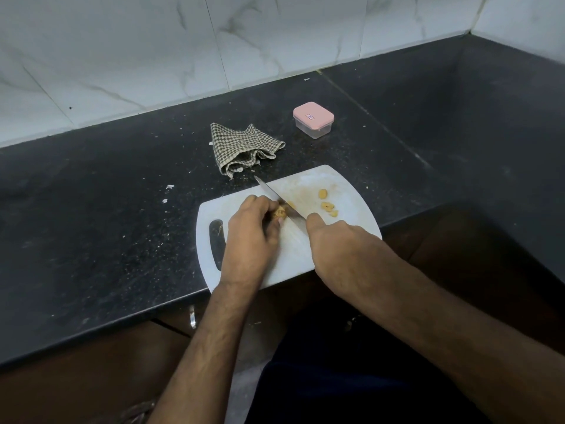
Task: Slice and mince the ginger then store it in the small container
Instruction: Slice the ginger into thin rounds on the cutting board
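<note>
On the white cutting board (351, 182) my left hand (249, 231) grips a knobbly piece of ginger (279, 213), its cut end showing past my fingers. My right hand (339, 246) holds a knife (275, 195) whose blade lies against that cut end, tip pointing up-left; the handle is hidden under the hand. Three yellow ginger slices (327, 205) lie on the board to the right of the blade. The small clear container (313, 120) with a pink lid on it stands on the counter behind the board.
A crumpled checked cloth (244, 148) lies just behind the board's left corner. The black counter (107, 209) is speckled with crumbs and ends at a front edge under the board. A marble-tiled wall (183, 41) rises behind.
</note>
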`<state>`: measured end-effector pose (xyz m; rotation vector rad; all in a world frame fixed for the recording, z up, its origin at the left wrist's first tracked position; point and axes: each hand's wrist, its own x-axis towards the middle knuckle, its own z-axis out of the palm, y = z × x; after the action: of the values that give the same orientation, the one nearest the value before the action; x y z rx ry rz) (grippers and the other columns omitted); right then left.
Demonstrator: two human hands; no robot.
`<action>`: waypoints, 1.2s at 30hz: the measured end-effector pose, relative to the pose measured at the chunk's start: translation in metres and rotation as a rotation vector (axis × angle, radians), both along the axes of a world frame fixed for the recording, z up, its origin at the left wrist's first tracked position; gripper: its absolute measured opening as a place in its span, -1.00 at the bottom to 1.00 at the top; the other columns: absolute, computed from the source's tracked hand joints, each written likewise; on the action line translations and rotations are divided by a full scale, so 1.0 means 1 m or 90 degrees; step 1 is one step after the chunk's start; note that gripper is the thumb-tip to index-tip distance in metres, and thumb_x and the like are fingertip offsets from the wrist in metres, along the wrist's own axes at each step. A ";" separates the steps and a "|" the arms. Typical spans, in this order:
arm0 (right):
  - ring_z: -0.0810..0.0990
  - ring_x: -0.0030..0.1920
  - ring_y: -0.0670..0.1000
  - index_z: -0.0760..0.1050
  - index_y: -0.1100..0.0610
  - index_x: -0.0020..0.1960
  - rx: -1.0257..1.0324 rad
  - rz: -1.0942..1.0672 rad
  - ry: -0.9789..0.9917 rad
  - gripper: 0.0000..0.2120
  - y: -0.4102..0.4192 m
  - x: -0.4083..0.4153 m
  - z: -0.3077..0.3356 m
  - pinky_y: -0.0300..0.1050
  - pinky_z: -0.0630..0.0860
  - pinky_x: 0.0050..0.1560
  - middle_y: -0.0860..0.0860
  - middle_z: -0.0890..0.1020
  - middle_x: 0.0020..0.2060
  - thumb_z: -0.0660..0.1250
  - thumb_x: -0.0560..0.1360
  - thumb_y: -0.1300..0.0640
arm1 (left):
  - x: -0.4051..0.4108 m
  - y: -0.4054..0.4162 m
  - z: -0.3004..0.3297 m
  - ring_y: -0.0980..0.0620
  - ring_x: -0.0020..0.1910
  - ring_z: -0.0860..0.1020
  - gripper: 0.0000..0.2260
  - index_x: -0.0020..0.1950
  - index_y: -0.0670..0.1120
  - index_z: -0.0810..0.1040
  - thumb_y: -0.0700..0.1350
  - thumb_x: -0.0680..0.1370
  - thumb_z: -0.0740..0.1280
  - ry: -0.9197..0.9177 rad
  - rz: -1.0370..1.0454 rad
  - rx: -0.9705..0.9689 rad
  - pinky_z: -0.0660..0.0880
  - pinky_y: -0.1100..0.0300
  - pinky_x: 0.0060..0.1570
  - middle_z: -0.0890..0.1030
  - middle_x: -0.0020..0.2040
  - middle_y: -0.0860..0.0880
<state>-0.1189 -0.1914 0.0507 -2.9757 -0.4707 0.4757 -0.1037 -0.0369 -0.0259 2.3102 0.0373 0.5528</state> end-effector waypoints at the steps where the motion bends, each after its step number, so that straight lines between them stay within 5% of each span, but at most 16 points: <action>1: 0.41 -0.08 0.06 0.22 0.07 0.36 -0.003 0.000 0.018 -0.62 0.001 0.003 0.001 -0.02 0.38 -0.16 0.01 0.30 -0.25 0.21 0.58 0.20 | 0.000 0.001 0.000 0.13 -0.05 0.55 -0.91 0.01 -0.06 0.61 -0.23 0.55 0.45 0.002 0.000 -0.004 0.49 0.28 0.03 0.59 -0.05 0.07; 7: 0.39 -0.08 0.06 0.21 0.05 0.38 -0.008 0.006 0.045 -0.60 0.009 0.018 -0.006 0.00 0.37 -0.15 0.01 0.28 -0.27 0.20 0.58 0.21 | 0.003 0.005 -0.001 0.19 -0.05 0.58 -0.88 -0.01 -0.05 0.65 -0.24 0.52 0.49 0.009 0.002 -0.036 0.42 0.48 0.00 0.63 -0.07 0.10; 14: 0.41 -0.09 0.06 0.21 0.04 0.37 0.027 -0.001 0.034 -0.63 0.007 0.020 -0.015 -0.01 0.38 -0.17 0.00 0.29 -0.27 0.15 0.59 0.21 | 0.002 0.002 -0.003 0.17 -0.02 0.60 -0.85 0.02 -0.01 0.63 -0.22 0.52 0.48 0.009 0.002 -0.050 0.52 0.31 0.07 0.63 -0.03 0.12; 19: 0.46 -0.14 0.08 0.28 0.05 0.24 0.091 -0.007 -0.012 -0.82 -0.008 0.017 -0.015 -0.02 0.41 -0.20 -0.01 0.35 -0.27 0.06 0.65 0.14 | 0.001 0.003 -0.004 0.11 -0.02 0.61 -0.87 0.02 -0.03 0.61 -0.21 0.53 0.48 0.026 0.006 -0.057 0.57 0.11 0.09 0.64 -0.04 0.11; 28: 0.53 -0.06 0.11 0.25 0.02 0.31 0.114 -0.044 -0.034 -0.77 -0.024 0.015 0.000 0.01 0.46 -0.15 0.06 0.49 -0.13 0.04 0.66 0.10 | 0.000 0.002 -0.002 0.12 0.00 0.60 -0.87 0.03 -0.02 0.58 -0.19 0.55 0.46 0.027 0.003 -0.056 0.58 0.09 0.10 0.63 -0.03 0.10; 36: 0.49 -0.18 0.09 0.22 0.02 0.09 0.140 -0.019 -0.069 -0.95 -0.014 -0.008 -0.003 -0.04 0.44 -0.23 0.00 0.39 -0.28 0.07 0.65 0.13 | -0.001 0.000 0.000 0.12 -0.06 0.53 -0.93 0.04 -0.10 0.61 -0.22 0.57 0.42 0.000 0.000 0.011 0.41 0.45 -0.02 0.58 -0.05 0.04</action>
<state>-0.1268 -0.2058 0.0481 -2.8005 -0.4549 0.2425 -0.1049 -0.0373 -0.0260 2.3266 0.0332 0.5547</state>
